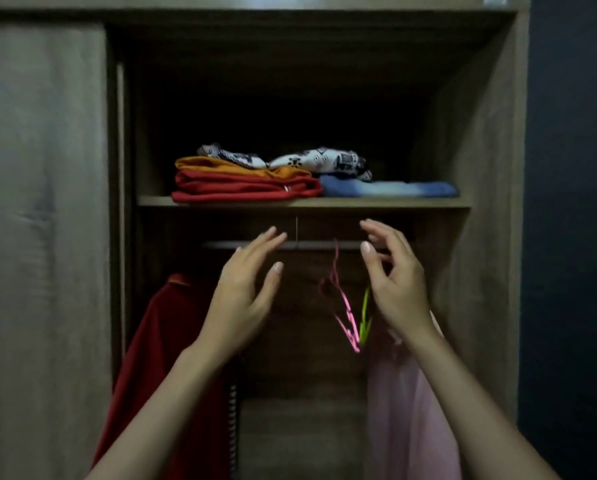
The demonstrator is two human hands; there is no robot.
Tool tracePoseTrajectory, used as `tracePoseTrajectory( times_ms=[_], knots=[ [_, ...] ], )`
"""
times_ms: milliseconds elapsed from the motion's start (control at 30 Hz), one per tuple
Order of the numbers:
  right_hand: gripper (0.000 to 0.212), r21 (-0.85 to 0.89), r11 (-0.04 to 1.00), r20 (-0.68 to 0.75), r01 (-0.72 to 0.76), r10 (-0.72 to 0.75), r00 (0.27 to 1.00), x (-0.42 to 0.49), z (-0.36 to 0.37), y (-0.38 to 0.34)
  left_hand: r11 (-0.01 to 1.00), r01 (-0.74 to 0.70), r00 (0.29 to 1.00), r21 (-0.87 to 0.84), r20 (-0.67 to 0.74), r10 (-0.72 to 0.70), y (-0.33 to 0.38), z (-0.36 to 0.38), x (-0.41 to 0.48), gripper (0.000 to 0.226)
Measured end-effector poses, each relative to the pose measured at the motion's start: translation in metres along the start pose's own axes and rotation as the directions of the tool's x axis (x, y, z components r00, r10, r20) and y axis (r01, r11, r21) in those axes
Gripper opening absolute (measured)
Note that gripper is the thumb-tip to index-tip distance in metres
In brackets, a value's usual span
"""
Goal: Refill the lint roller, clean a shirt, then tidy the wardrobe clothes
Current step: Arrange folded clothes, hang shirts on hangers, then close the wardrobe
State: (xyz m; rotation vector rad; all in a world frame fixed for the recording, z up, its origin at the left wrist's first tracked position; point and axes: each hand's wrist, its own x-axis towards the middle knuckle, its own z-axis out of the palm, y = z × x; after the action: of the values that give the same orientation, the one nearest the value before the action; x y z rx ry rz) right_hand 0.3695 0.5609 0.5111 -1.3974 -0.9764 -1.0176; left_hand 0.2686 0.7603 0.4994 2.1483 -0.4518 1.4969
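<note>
Fingers (269,240) of left hand (245,289) straight, empty; right hand (394,282) loosely curled, empty, beside pink wire hanger (346,308) on metal rail (311,244). Open gap between red hanging garment (158,341) and pale pink garment (404,410).

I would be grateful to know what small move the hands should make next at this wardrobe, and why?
Probably raise both hands a little to the patterned garment on the shelf: the left hand and right hand are open, empty, just below it, and it lies rumpled across the folded clothes.
</note>
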Motion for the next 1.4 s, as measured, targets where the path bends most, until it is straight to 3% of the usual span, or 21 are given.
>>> tracePoseTrajectory(
  times_ms=[167, 333, 533, 700, 800, 933, 1067, 1267, 1400],
  knots=[
    [0.032, -0.043, 0.992, 0.022, 0.116, -0.116, 0.993, 0.078, 0.02, 0.002, 0.984, -0.08, 0.992, 0.158, -0.087, 0.095, -0.011, -0.013, 0.071, 0.045],
    [0.038, -0.142, 0.978, 0.024, 0.152, -0.15, 0.988, 0.137, 0.028, 0.015, 0.961, -0.072, 0.981, 0.268, -0.153, 0.116, -0.027, -0.021, 0.13, 0.044],
    [0.054, -0.406, 0.905, 0.019, -0.13, 0.151, 0.988, 0.187, 0.029, 0.042, 0.903, -0.02, 0.986, 0.429, -0.14, 0.089, -0.059, -0.044, 0.184, 0.049],
    [0.068, -0.527, 0.827, 0.129, -0.197, 0.307, 0.943, 0.191, 0.04, 0.065, 0.89, 0.048, 0.999, 0.453, -0.02, -0.044, -0.096, -0.067, 0.196, 0.056],
    [0.07, -0.602, 0.79, 0.186, -0.114, 0.278, 0.942, 0.188, 0.046, 0.066, 0.884, 0.084, 0.989, 0.461, 0.067, -0.129, -0.107, -0.072, 0.195, 0.063],
    [0.076, -0.578, 0.816, 0.282, -0.008, 0.209, 0.936, 0.187, 0.046, 0.067, 0.893, 0.107, 0.973, 0.438, 0.14, -0.186, -0.116, -0.079, 0.197, 0.072],
    [0.074, -0.571, 0.82, 0.283, 0.038, 0.153, 0.947, 0.188, 0.047, 0.068, 0.824, 0.082, 0.963, 0.56, 0.168, -0.21, -0.116, -0.076, 0.208, 0.06],
    [0.054, -0.543, 0.839, 0.194, 0.042, 0.077, 0.978, 0.192, 0.052, 0.066, 0.709, 0.022, 0.998, 0.705, 0.03, -0.061, -0.115, -0.064, 0.219, 0.033],
    [0.039, -0.486, 0.871, 0.126, 0.069, -0.009, 0.992, 0.189, 0.05, 0.063, 0.696, 0.031, 0.999, 0.717, -0.052, 0.009, -0.117, -0.061, 0.218, 0.028]
  ],
)
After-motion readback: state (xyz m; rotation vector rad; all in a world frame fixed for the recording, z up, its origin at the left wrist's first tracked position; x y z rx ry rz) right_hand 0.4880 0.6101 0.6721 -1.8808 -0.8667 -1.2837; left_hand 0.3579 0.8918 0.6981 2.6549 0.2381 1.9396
